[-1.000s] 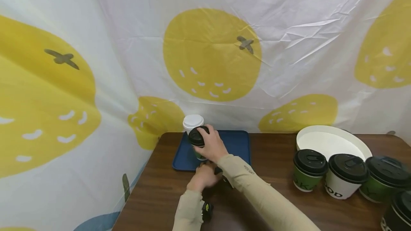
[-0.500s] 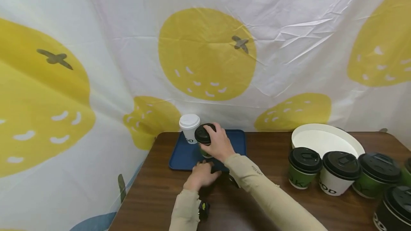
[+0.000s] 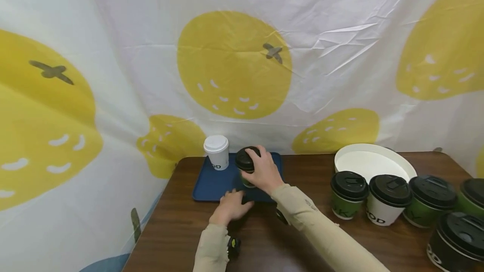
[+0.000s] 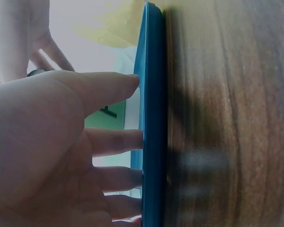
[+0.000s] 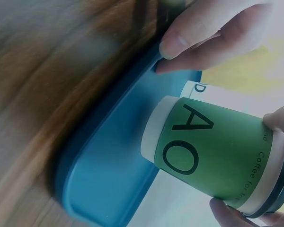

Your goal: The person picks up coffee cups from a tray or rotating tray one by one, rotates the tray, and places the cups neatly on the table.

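My right hand (image 3: 262, 170) grips a green paper coffee cup (image 5: 208, 151) from above, fingers around its black lid (image 3: 245, 159). The cup is over the right part of a blue tray (image 3: 211, 186); whether its base touches the tray I cannot tell. At the tray's near edge rests my left hand (image 3: 230, 207), its fingers extended against the rim in the left wrist view. A white cup with a white lid (image 3: 217, 153) stands upright at the tray's back left corner, left of the green cup.
To the right, several black-lidded cups stand on the brown wooden table (image 3: 170, 226), among them a green one (image 3: 345, 205) and a white one (image 3: 382, 211). Behind them lies a round white tray (image 3: 372, 163). A lemon-patterned cloth (image 3: 234, 66) hangs along the table's back and left.
The green cup in my right hand has moved right, away from the white cup. My left hand has settled at the tray's near edge. The head view has turned slightly rightward.
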`<action>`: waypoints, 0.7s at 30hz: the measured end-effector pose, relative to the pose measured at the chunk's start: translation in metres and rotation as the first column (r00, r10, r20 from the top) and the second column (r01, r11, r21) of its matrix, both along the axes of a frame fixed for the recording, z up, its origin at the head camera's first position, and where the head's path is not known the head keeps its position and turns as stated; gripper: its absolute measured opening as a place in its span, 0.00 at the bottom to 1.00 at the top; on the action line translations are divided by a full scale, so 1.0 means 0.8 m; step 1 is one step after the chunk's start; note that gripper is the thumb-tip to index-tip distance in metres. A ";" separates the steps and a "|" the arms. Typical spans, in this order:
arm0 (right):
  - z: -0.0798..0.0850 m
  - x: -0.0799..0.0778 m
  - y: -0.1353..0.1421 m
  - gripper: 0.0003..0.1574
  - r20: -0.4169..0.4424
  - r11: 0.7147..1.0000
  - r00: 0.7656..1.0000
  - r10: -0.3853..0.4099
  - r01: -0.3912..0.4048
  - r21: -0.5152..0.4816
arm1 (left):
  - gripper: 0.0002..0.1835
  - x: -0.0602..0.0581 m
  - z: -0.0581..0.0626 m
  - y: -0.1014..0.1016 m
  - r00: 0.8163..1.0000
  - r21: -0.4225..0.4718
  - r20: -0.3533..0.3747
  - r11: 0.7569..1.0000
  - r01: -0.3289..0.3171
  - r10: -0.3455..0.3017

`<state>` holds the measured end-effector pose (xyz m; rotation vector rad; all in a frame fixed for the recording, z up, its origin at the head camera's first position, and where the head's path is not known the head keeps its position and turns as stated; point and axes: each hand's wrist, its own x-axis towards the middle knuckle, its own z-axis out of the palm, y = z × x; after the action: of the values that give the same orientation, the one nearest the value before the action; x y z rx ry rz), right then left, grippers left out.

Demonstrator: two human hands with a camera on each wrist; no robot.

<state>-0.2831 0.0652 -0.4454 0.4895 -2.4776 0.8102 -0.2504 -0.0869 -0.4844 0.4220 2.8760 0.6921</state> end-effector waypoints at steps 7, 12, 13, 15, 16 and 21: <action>0.001 0.012 0.014 0.41 0.008 1.000 1.000 -0.026 0.027 -0.016 | 0.31 -0.003 0.000 -0.004 1.000 -0.007 -0.017 1.000 -0.006 0.006; -0.001 0.019 0.022 0.41 -0.003 0.999 0.999 -0.037 0.037 -0.015 | 0.31 -0.003 0.000 -0.007 1.000 0.001 -0.012 1.000 -0.002 0.002; -0.001 0.021 0.023 0.41 -0.006 0.999 0.999 -0.037 0.037 -0.014 | 0.31 -0.003 0.000 -0.008 1.000 0.004 -0.009 1.000 -0.003 0.003; -0.002 0.023 0.027 0.40 -0.015 0.999 0.999 -0.041 0.040 -0.012 | 0.31 -0.004 0.000 -0.009 1.000 0.005 -0.005 1.000 -0.002 0.002; -0.003 0.025 0.028 0.40 -0.020 0.999 0.999 -0.042 0.042 -0.012 | 0.31 -0.004 -0.001 -0.010 1.000 0.002 -0.006 1.000 -0.001 0.001; -0.003 0.033 0.036 0.41 -0.037 0.999 0.998 -0.048 0.048 -0.006 | 0.31 -0.004 -0.001 -0.011 1.000 -0.005 -0.005 1.000 -0.005 0.005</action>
<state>-0.2569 0.0942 -0.4480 0.4376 -2.4427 0.7817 -0.2534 -0.0956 -0.4851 0.4162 2.8840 0.6858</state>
